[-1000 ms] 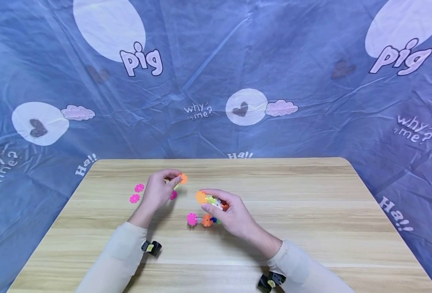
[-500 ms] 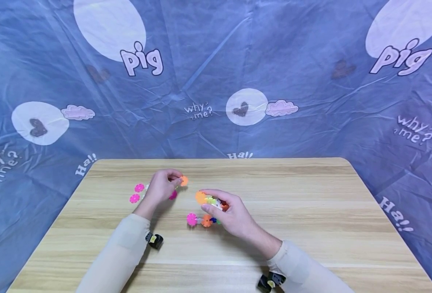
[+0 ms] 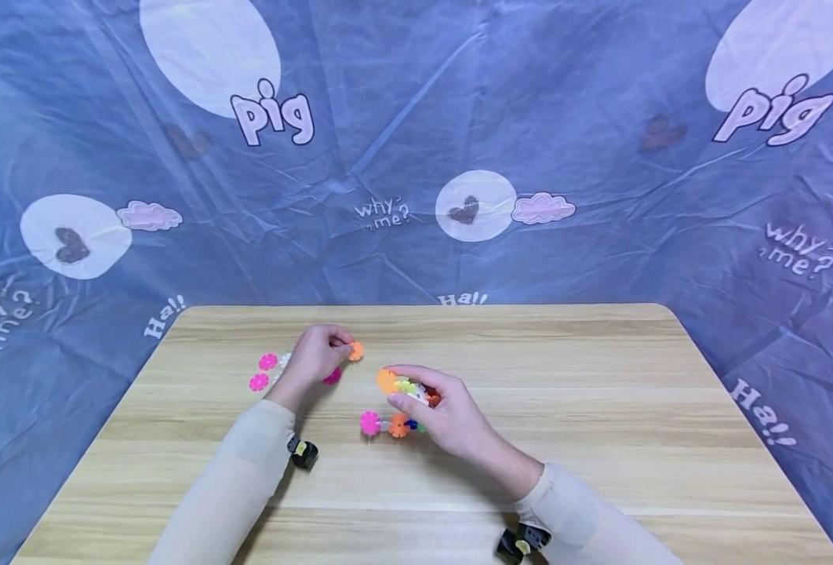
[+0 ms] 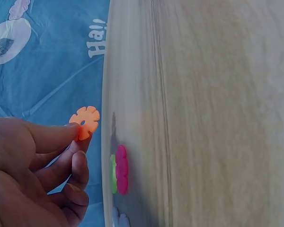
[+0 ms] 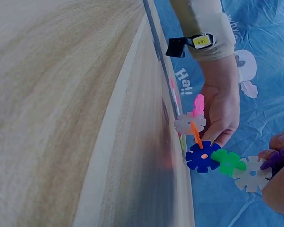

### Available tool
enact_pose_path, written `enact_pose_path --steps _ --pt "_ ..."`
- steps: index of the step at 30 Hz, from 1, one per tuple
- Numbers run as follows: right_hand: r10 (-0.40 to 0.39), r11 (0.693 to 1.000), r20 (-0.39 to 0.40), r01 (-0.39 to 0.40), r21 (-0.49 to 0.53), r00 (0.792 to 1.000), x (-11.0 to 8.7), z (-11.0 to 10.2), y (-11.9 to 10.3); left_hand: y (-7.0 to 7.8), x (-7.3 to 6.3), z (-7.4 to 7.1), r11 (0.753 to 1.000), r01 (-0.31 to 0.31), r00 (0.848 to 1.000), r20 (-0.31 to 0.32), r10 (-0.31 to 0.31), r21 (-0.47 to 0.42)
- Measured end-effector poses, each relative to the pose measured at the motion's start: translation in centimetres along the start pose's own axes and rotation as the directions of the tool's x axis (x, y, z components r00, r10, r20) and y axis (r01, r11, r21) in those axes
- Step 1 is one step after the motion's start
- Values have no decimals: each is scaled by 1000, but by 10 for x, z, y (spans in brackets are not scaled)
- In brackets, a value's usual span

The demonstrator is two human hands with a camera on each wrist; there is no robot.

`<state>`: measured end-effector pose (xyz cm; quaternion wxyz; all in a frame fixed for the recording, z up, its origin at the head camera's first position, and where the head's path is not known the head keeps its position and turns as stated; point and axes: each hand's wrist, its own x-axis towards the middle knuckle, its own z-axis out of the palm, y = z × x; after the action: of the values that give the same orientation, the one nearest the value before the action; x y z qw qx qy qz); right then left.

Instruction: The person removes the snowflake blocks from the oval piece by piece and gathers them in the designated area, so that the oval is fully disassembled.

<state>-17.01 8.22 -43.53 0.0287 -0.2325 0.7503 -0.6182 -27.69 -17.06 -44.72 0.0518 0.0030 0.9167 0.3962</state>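
My left hand (image 3: 311,359) pinches an orange snowflake disc (image 4: 88,118), a notched, flower-shaped plastic piece, between thumb and fingertips. In the left wrist view it is held apart from the discs below. A chain of interlocked discs is in my right hand (image 3: 455,412), gripped between thumb and curled fingers. One end of the chain, an orange disc (image 3: 387,380), points toward the left hand. Its other end hangs below with a pink disc (image 3: 370,424). Blue (image 5: 202,157), green (image 5: 227,162) and clear discs (image 5: 252,173) show in the right wrist view; the palm hides part of the chain.
Loose pink discs (image 3: 268,362) and whitish ones lie by the left wrist on the wood-grain table (image 3: 565,471). A magenta disc (image 4: 122,169) and a lime disc (image 4: 114,174) lie beneath the left hand. A blue printed cloth (image 3: 402,118) hangs behind the table.
The left hand and its orange disc have shifted slightly right and lower, and the left forearm has swung right, uncovering whitish discs. The right hand and chain have stayed nearly still.
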Motion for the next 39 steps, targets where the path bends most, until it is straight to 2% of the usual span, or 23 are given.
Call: enact_pose_path --steps 9,16,23,30,34,39 --pt "2 1000 7 -2 1 1000 -1 0 0 -3 8 5 998 -7 1000 8 7 65" --pt "-5 1000 2 5 2 1000 -1 0 -1 -3 13 9 987 -49 999 -15 52 155" --pt "-3 1000 1 2 5 1000 -1 1 -2 -5 13 9 988 -47 999 -19 50 145" --pt "0 1000 -2 0 4 1000 -1 2 -2 0 -3 0 998 -48 999 -4 49 31" --pt "7 1000 -2 -7 10 1000 0 2 -1 3 -15 -3 997 -81 997 -4 80 -16" --pt "14 1000 -2 -14 11 1000 1 3 -1 8 -28 -8 992 -126 992 -25 125 -21"
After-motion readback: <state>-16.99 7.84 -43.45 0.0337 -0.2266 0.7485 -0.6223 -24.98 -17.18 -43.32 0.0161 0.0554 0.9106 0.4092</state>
